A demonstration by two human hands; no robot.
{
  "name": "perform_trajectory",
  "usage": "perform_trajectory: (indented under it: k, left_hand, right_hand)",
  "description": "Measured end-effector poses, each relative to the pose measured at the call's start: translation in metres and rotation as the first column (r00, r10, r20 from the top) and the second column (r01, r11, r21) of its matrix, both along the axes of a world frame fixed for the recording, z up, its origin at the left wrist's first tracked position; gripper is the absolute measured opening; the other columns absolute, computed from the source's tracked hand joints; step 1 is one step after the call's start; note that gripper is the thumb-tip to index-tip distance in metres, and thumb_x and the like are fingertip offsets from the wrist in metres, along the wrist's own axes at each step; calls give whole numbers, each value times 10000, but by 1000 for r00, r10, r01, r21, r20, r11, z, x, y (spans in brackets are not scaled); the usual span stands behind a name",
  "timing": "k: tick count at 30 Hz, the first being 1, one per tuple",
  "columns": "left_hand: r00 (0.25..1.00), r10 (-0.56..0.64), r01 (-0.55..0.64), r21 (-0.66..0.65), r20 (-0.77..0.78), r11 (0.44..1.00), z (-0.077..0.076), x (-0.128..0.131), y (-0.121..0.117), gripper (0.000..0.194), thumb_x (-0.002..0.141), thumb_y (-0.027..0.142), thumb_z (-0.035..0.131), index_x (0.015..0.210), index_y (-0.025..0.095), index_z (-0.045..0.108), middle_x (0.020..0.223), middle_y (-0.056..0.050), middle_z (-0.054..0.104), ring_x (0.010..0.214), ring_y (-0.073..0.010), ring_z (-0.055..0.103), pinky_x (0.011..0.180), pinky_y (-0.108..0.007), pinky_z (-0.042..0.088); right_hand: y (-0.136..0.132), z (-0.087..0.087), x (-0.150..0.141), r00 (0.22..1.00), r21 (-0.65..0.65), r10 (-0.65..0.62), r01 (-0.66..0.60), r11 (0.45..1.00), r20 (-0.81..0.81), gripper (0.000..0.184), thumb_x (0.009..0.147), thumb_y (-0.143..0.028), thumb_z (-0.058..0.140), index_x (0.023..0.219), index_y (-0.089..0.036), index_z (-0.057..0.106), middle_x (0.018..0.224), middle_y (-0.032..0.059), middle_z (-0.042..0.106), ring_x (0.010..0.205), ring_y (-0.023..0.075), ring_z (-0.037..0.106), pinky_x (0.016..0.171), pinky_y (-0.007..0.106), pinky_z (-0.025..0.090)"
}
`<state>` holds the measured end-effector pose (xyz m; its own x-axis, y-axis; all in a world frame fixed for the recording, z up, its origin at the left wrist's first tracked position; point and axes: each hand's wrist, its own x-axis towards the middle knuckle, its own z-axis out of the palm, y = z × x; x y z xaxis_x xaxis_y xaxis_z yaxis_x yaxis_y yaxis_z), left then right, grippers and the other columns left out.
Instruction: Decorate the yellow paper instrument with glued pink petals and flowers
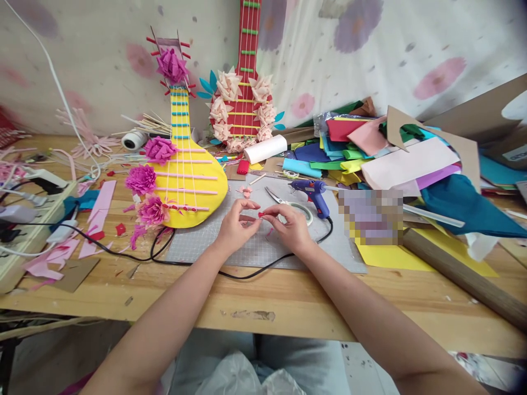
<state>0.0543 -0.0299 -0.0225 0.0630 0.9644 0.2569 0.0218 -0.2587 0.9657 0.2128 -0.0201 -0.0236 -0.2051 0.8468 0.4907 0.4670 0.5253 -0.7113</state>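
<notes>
A small red piece of paper (261, 214) sits between the fingertips of my two hands above the grey cutting mat (197, 247). My right hand (289, 225) pinches it from the right. From the left, the curled thumb and fingers of my left hand (239, 224) meet its other side; the fingers partly cover it, so its exact shape is hidden. Scissors (302, 208) lie partly behind my right hand. Just beyond them a blue glue gun (313, 193) rests on the mat. A pale pink paper scrap (246, 191) lies beyond my left hand.
A yellow paper lute (201, 184) with pink flowers leans at left; a red one (247, 104) stands behind. Coloured papers (411, 164) pile up at right, near a brown tube (461, 274). A black cord (255, 274) crosses the mat. A power strip (41, 230) lies far left.
</notes>
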Motion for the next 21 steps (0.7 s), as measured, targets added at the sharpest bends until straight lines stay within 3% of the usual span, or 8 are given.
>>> perform_trajectory:
  k: [7,21]
  left_hand:
    - [998,5,-3,-44,63,999,3,1,-2,251,622,115,697,815,196,559,898,-18,614,807,-120,597,686,-224,487]
    - [1000,14,-14,23,-9,1000,0,2,0,228,661,186,683,822,214,523,867,-4,614,789,-114,591,665,-222,485]
  right_hand:
    - [-1,0,1,983,87,-6,-10,996,182,182,851,-337,515,876,-228,659,847,46,685,818,178,622,751,313,476]
    - [-2,1,1,981,126,-25,0,992,194,197,866,-330,487,865,-221,651,826,53,672,807,181,609,736,313,468]
